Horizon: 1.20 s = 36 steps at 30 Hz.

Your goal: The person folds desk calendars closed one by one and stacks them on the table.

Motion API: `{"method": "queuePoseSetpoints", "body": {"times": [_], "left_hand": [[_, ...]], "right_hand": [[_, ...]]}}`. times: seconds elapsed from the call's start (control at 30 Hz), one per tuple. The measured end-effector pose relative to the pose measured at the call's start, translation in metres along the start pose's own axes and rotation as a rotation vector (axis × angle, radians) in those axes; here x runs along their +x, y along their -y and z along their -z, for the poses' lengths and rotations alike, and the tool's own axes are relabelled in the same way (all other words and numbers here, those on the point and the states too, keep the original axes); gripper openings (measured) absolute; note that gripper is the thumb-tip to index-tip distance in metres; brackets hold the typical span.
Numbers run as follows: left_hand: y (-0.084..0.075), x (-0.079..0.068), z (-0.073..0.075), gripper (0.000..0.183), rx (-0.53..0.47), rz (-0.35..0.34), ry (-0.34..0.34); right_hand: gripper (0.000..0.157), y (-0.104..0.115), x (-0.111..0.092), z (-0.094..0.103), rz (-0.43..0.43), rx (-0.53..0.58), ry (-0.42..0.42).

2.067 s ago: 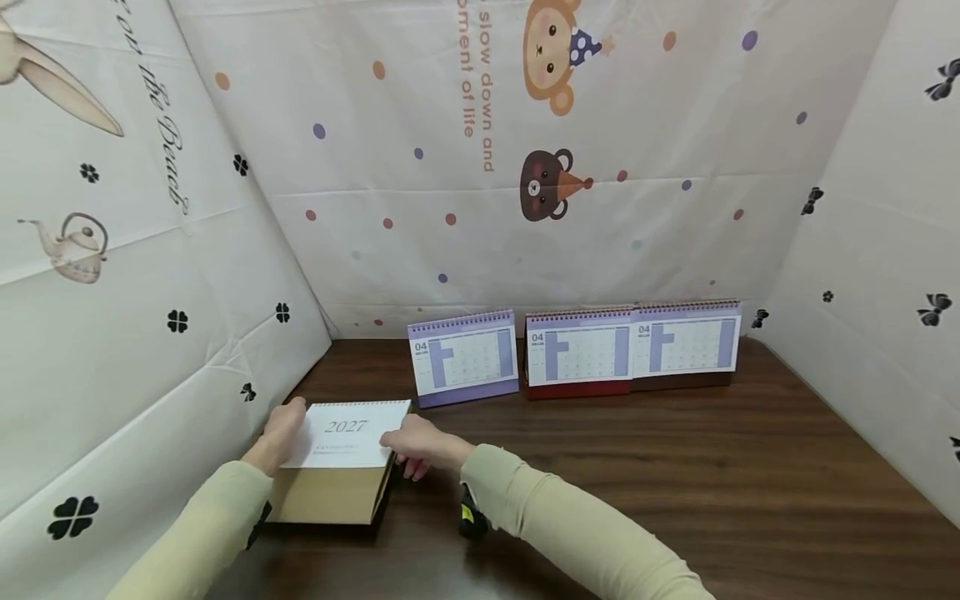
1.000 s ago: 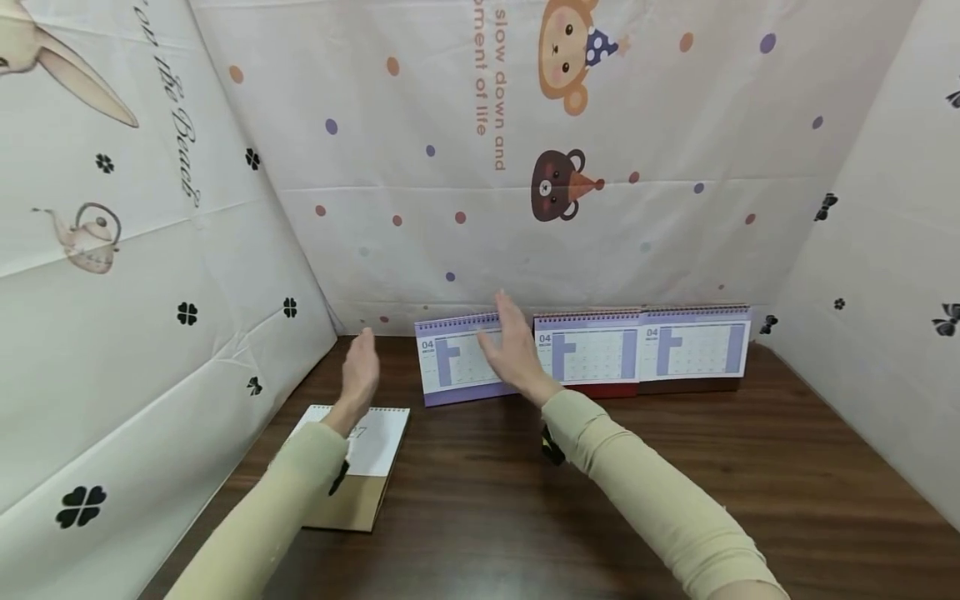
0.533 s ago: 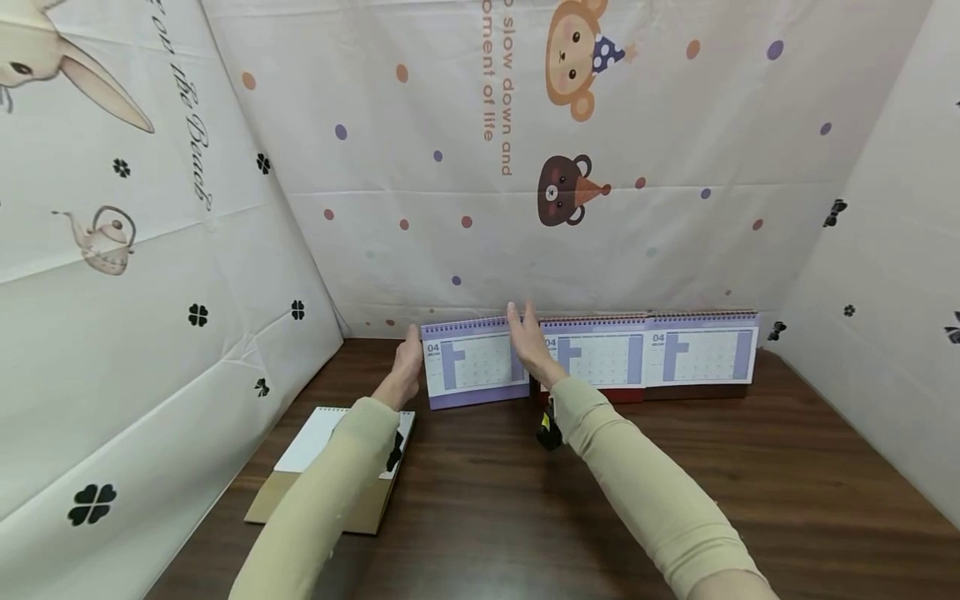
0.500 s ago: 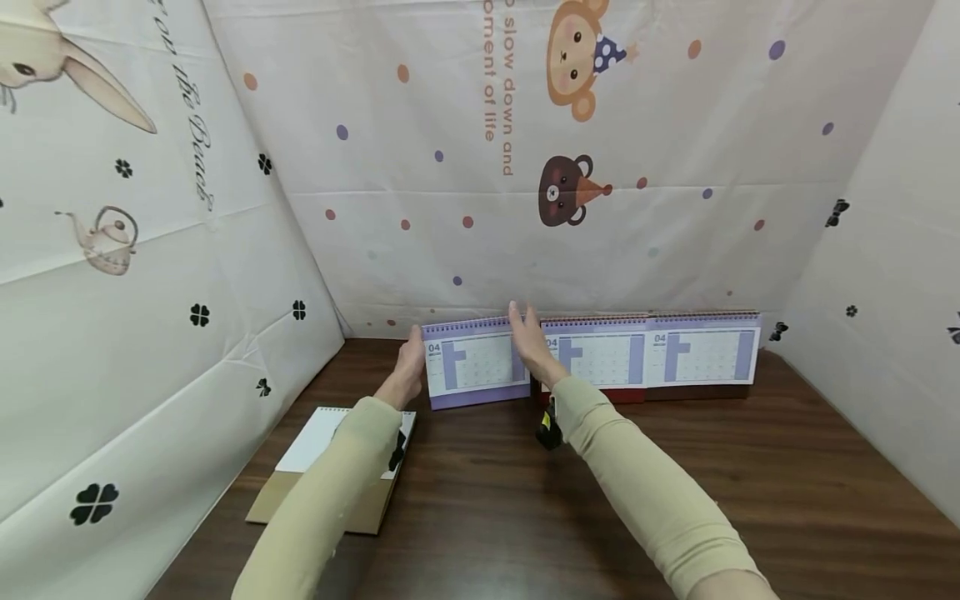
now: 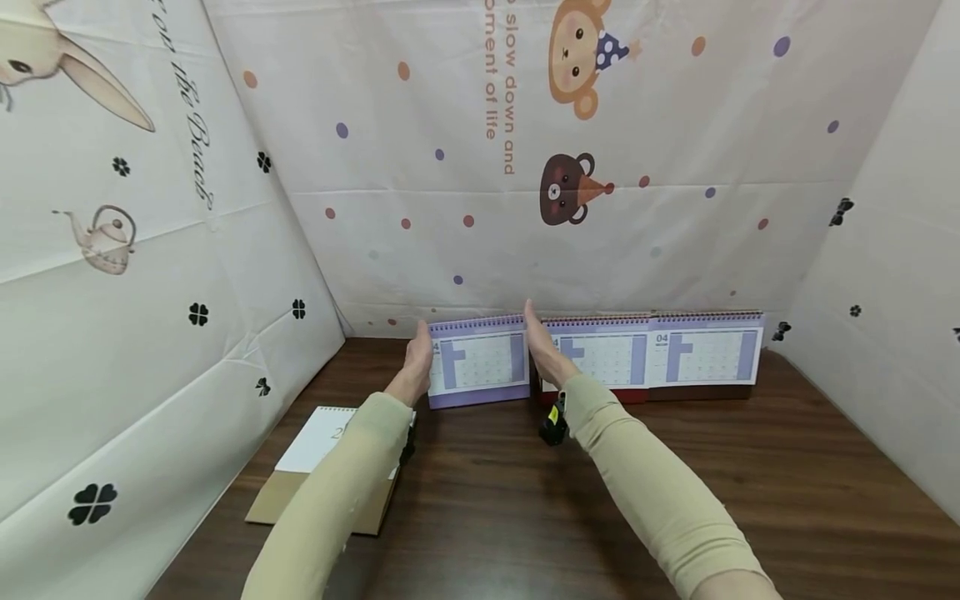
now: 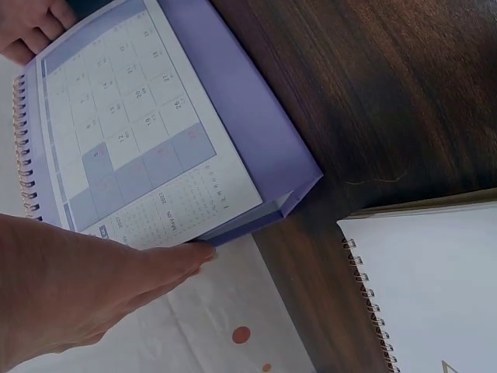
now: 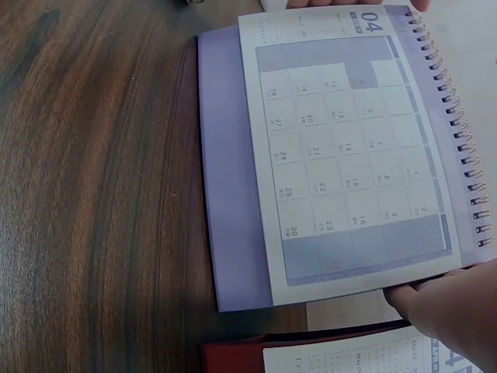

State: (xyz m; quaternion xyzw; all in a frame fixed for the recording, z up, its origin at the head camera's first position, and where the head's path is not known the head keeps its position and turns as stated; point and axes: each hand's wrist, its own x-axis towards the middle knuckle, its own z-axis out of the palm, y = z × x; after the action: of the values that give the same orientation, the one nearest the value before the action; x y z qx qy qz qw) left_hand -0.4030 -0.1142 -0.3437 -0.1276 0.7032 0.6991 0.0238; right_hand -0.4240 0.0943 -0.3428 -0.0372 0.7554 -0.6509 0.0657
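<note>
A purple desk calendar stands propped on the dark wooden table, its page marked 04 facing me. My left hand lies along its left side, fingers straight. At the calendar's other side edge is my right hand, fingers extended upward between it and the red-based calendar. In the left wrist view, the left hand covers part of the page's lower corner. The right wrist view has the right hand by the side edge, with the spiral binding along the top.
A brown-based calendar adjoins the red one on the right. A white-and-tan calendar lies front left, partly behind my left sleeve. Printed cloth walls enclose the wooden table at the back and both sides.
Both hands have left the white-and-tan calendar and moved to either side of the purple one. The purple calendar has since shifted slightly and turned a little straighter.
</note>
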Motion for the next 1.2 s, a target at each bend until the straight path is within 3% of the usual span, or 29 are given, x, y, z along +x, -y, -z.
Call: {"method": "queuePoseSetpoints", "body": {"times": [0.5, 0.87, 1.2], "left_hand": [[-0.005, 0.002, 0.001, 0.066, -0.003, 0.034, -0.072], [-0.005, 0.006, 0.003, 0.065, 0.012, 0.036, -0.096], [-0.008, 0.003, 0.003, 0.059, -0.004, 0.039, -0.103]], "right_hand": [[0.073, 0.012, -0.003, 0.008, -0.088, 0.237, 0.125], [0.08, 0.017, -0.007, 0.011, -0.142, 0.261, 0.18], [0.08, 0.017, -0.003, 0.013, -0.156, 0.239, 0.145]]}}
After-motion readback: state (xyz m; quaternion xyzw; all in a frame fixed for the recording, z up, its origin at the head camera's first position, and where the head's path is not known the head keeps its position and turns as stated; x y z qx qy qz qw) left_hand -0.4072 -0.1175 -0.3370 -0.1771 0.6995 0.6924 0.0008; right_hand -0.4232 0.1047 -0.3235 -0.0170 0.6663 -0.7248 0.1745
